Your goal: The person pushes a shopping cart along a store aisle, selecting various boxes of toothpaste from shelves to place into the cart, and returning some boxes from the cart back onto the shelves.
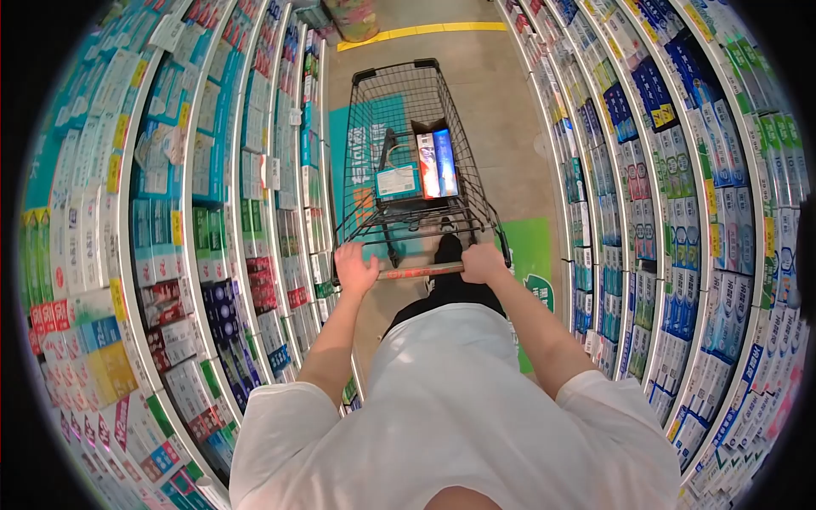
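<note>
A black wire shopping cart (459,144) stands in front of me, its handlebar (421,271) running across at waist height. My left hand (355,269) rests on the left end of the bar, with its fingers over the bar. At the bar's right end, my right hand (484,263) is wrapped round it. Inside the basket, a teal box with a white label (397,182) lies beside a red and white box (427,166) and a blue and white box (444,163), which stand side by side.
Tall shelves (198,110) packed with boxed goods line the left side, and more shelves (650,127) with blue and green packs line the right. Yellow tape (425,32) crosses the floor ahead. Teal and green floor stickers (534,255) lie around the cart.
</note>
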Tool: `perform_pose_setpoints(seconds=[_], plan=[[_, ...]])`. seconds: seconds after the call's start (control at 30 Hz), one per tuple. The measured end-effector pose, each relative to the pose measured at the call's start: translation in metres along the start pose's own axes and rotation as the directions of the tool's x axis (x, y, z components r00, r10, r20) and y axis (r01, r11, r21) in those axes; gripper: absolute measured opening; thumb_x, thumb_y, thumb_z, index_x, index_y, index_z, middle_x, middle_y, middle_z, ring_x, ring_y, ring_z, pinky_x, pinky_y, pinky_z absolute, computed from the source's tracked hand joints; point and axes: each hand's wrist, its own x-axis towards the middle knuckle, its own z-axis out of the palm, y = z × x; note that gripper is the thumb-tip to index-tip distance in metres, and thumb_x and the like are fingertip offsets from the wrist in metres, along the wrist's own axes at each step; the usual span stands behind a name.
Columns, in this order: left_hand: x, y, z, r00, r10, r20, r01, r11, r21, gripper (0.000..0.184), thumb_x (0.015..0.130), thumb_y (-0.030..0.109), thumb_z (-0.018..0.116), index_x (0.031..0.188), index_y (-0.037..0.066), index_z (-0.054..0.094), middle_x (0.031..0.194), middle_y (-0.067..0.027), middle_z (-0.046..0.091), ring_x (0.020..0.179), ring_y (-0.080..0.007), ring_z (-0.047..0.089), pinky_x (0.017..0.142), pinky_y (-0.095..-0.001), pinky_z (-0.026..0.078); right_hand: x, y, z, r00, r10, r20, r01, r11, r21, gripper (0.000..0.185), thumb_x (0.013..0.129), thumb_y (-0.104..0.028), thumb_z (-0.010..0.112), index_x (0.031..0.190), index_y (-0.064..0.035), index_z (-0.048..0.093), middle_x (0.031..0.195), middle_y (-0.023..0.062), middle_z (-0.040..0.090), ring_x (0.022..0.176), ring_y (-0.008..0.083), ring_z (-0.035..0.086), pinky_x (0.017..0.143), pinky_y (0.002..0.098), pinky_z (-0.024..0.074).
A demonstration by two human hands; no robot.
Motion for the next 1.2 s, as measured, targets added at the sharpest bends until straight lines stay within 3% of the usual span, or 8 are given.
perform_pose_setpoints(seconds=[0.1,0.37,0.5,0.57,0.6,0.73,1.03,1.2], plan=[[0.030,0.003,0.018,0.966,-0.231,-0.119,0.216,0.969,-0.123,0.036,0.085,0.023,0.074,0.114,0.002,0.068,0.112,-0.0192,0.069,0.117,-0.0397,0.061,0.108,-0.0529,0.043,0.018,0.011,-0.018,1.000,-0.019,-0.015,0.019,1.000,0.004,0.030,0.079,-0.030,0.072,0.094,-0.0079,0.084,0.096,0.0170,0.081,0.092,0.0349,0.079,0.083,0.0476,0.0628],[0.180,0.110,0.066,0.982,0.025,-0.186,-0.061,0.980,-0.188,0.035,0.085,0.020,0.075,0.113,0.002,0.065,0.119,-0.0185,0.065,0.120,-0.0399,0.059,0.109,-0.0537,0.043,0.079,0.041,-0.073,0.998,-0.061,-0.013,0.061,0.997,0.056,0.027,0.077,-0.029,0.074,0.091,-0.0078,0.084,0.093,0.0171,0.081,0.090,0.0349,0.080,0.080,0.0475,0.0626],[0.260,0.140,0.089,0.993,0.070,-0.094,-0.076,0.995,-0.058,0.027,0.091,0.031,0.074,0.100,0.006,0.070,0.106,-0.0148,0.073,0.110,-0.0356,0.067,0.104,-0.0513,0.048,0.111,0.060,-0.104,0.998,-0.067,0.004,0.067,0.995,0.072,0.027,0.077,-0.029,0.075,0.090,-0.0079,0.084,0.093,0.0169,0.081,0.089,0.0345,0.080,0.080,0.0475,0.0625],[0.288,0.149,0.095,0.964,-0.171,0.202,0.137,0.976,0.169,0.031,0.096,0.038,0.069,0.087,0.008,0.072,0.090,-0.0132,0.076,0.092,-0.0345,0.074,0.090,-0.0497,0.055,0.127,0.070,-0.115,0.996,-0.090,-0.009,0.090,0.992,0.086,0.029,0.078,-0.033,0.073,0.088,-0.0083,0.084,0.093,0.0164,0.081,0.088,0.0343,0.080,0.079,0.0467,0.0631],[0.297,0.143,0.102,0.982,-0.093,0.162,0.060,0.979,0.196,0.038,0.099,0.041,0.065,0.081,0.009,0.070,0.081,-0.0132,0.075,0.078,-0.0345,0.075,0.078,-0.0488,0.058,0.135,0.074,-0.119,0.996,-0.083,-0.028,0.086,0.992,0.089,0.028,0.078,-0.032,0.074,0.087,-0.0081,0.084,0.092,0.0156,0.081,0.087,0.0342,0.080,0.080,0.0469,0.0628],[0.329,0.121,0.108,0.980,0.075,0.182,-0.112,0.972,0.206,0.037,0.099,0.042,0.064,0.083,0.009,0.071,0.081,-0.0135,0.075,0.077,-0.0334,0.075,0.077,-0.0484,0.058,0.170,0.086,-0.146,0.994,-0.112,-0.016,0.113,0.988,0.107,0.027,0.079,-0.030,0.074,0.088,-0.0068,0.083,0.090,0.0154,0.080,0.086,0.0344,0.079,0.078,0.0481,0.0624],[0.427,0.112,0.093,0.907,-0.181,0.380,0.079,0.960,0.269,0.042,0.096,0.045,0.062,0.090,0.006,0.075,0.090,-0.0162,0.078,0.085,-0.0355,0.077,0.078,-0.0499,0.059,0.236,0.093,-0.188,0.987,-0.143,-0.068,0.151,0.978,0.142,0.026,0.079,-0.029,0.074,0.086,-0.0050,0.082,0.086,0.0163,0.079,0.083,0.0364,0.078,0.077,0.0491,0.0629],[0.484,0.102,0.096,0.766,-0.364,0.530,0.248,0.928,0.279,0.053,0.092,0.057,0.066,0.101,0.007,0.080,0.103,-0.0199,0.080,0.100,-0.0380,0.077,0.088,-0.0520,0.060,0.266,0.099,-0.213,0.987,-0.155,-0.044,0.160,0.975,0.157,0.024,0.077,-0.027,0.075,0.089,-0.0067,0.082,0.090,0.0171,0.079,0.087,0.0360,0.079,0.079,0.0494,0.0621]])
